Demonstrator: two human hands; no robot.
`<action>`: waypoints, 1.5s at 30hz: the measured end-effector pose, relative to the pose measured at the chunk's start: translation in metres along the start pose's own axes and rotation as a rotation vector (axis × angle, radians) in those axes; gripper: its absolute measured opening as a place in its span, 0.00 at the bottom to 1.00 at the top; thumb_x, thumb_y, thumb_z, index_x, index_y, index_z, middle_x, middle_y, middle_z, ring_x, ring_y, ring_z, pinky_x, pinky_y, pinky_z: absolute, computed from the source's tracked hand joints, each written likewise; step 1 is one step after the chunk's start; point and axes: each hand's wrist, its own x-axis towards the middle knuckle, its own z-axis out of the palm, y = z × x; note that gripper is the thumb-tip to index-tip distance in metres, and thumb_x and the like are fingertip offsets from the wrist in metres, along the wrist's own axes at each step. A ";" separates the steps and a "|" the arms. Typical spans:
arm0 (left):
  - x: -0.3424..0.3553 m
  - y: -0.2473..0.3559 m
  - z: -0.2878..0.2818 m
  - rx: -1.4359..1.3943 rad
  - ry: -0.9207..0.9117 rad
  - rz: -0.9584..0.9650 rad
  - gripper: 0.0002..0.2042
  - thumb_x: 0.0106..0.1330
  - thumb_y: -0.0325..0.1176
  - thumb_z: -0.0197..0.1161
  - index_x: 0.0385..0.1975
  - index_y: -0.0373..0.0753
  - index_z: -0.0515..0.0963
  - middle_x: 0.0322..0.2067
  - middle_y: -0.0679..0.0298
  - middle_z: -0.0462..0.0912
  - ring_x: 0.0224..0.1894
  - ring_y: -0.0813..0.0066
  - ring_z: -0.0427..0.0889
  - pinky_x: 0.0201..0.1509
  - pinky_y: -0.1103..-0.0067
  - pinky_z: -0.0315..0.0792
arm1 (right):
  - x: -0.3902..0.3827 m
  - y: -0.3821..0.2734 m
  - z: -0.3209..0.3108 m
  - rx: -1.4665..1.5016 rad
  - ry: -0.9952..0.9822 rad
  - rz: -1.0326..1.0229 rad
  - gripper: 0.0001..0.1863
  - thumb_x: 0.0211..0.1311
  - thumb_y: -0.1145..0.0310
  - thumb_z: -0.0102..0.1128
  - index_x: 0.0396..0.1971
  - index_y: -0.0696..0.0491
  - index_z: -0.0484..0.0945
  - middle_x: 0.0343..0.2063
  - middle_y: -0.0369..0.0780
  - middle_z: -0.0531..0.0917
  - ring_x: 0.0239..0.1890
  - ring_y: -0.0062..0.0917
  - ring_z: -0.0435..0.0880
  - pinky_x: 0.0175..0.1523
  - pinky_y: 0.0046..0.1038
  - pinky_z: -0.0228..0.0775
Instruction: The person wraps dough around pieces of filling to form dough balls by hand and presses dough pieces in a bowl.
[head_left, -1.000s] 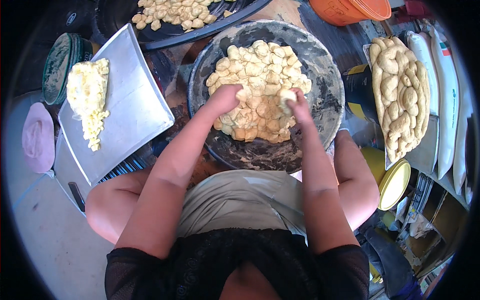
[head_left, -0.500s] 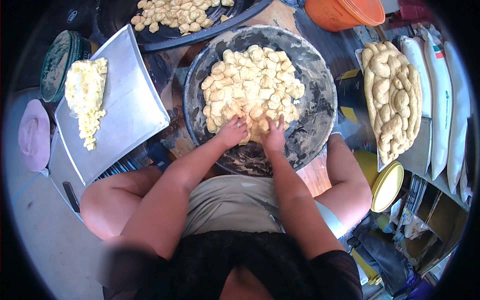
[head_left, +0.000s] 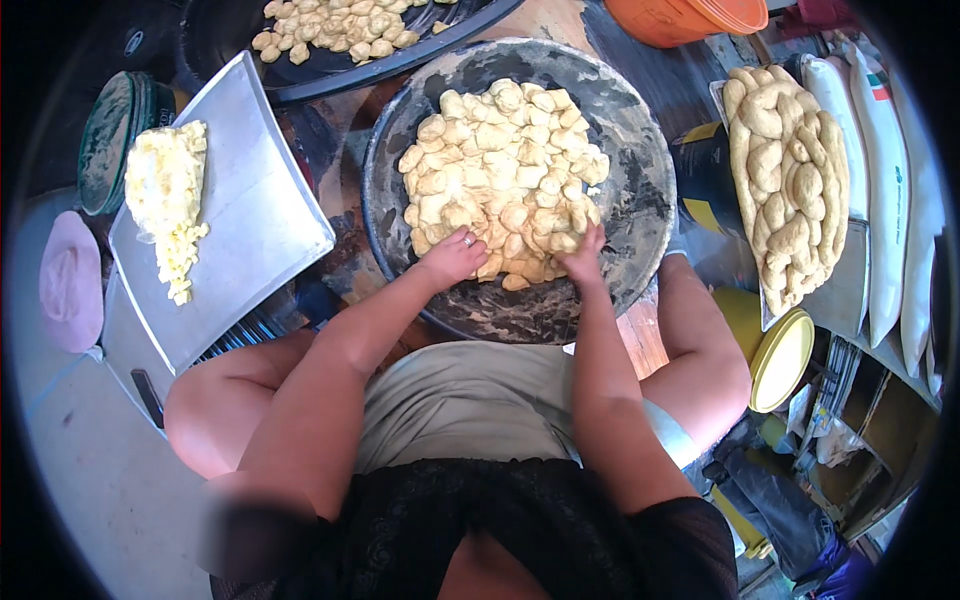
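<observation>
The dough lies as a heap of lumps packed close together in the basin, straight in front of the person; both hands are at its near edge, well apart from each other. The left hand, with 1 ring on it, rests its fingers on the near left edge; whether it pinches a lump, I cannot tell. The right hand is at the near right edge, thumb and fingers a little spread against the dough; whether they grip any, I cannot tell.

At the far left, a 2nd, dark basin holds more lumps; to the left, a metal tray carries a heap of pale yellow pieces, with a green tub and a pink hat further left; to the right are a braid, white sacks and, nearer, a yellow tub; an orange tub is at the far right.
</observation>
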 end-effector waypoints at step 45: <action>0.102 0.052 -0.020 -0.739 -0.015 -0.385 0.25 0.56 0.26 0.55 0.57 0.38 0.65 0.58 0.53 0.65 0.59 0.52 0.66 0.62 0.63 0.62 | 0.001 0.020 0.011 0.220 0.152 0.275 0.55 0.30 0.62 0.79 0.63 0.57 0.58 0.57 0.54 0.61 0.59 0.45 0.64 0.63 0.36 0.61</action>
